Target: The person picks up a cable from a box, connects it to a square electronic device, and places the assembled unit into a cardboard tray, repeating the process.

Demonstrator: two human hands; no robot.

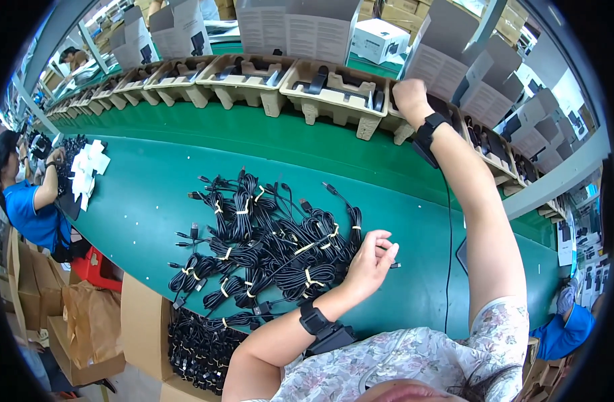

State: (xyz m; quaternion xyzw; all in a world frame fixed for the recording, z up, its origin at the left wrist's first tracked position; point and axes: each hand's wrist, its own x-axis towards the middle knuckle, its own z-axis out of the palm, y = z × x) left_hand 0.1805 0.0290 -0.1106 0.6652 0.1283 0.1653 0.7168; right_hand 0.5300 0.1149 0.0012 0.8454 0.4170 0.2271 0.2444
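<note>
On the green bench, a heap of black cables point(273, 234) lies in coils bound with pale ties. My left hand point(368, 266) rests at the heap's right edge, fingers loosely bent and apart from the thumb. A cable plug point(395, 266) shows just beyond it; I see nothing between the fingertips. My right hand point(411, 97) is stretched out over a moulded pulp tray point(402, 124) in the back row, fingers closed and pointing down. What they grip is hidden. Both wrists wear black bands, and a thin black cord point(449, 254) hangs from the right one.
Pulp trays point(333, 100) with black parts line a ledge, with printed cartons point(320, 30) standing open behind. A white box point(379, 40) sits there too. Below the bench, an open carton point(145, 321) holds more cables. A person in blue point(32, 211) works at the left; a metal post point(541, 191) rises at right.
</note>
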